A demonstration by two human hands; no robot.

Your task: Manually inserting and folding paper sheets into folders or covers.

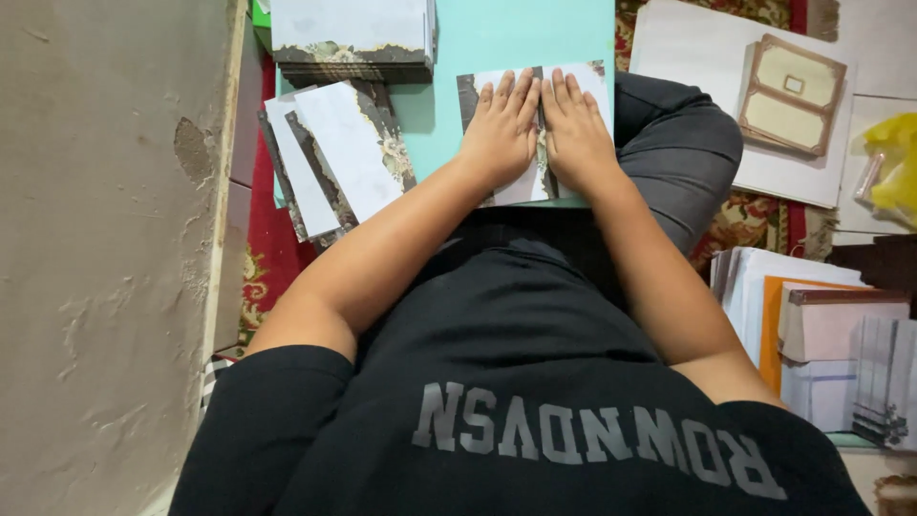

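My left hand (501,129) and my right hand (575,132) lie flat, side by side, pressing down on a folded white card (594,81) with dark floral edges. The card rests on a pale green board (521,33) across my lap. The fingers of both hands are stretched out and point away from me, meeting over the card's middle seam. Nothing is gripped in either hand.
A fanned pile of similar folded cards (334,158) lies left on the board, with a neat stack (349,33) behind it. A wall (105,258) stands at left. At right are a white sheet with beige cards (791,91), a yellow bag (893,158) and stacked paper boxes (821,325).
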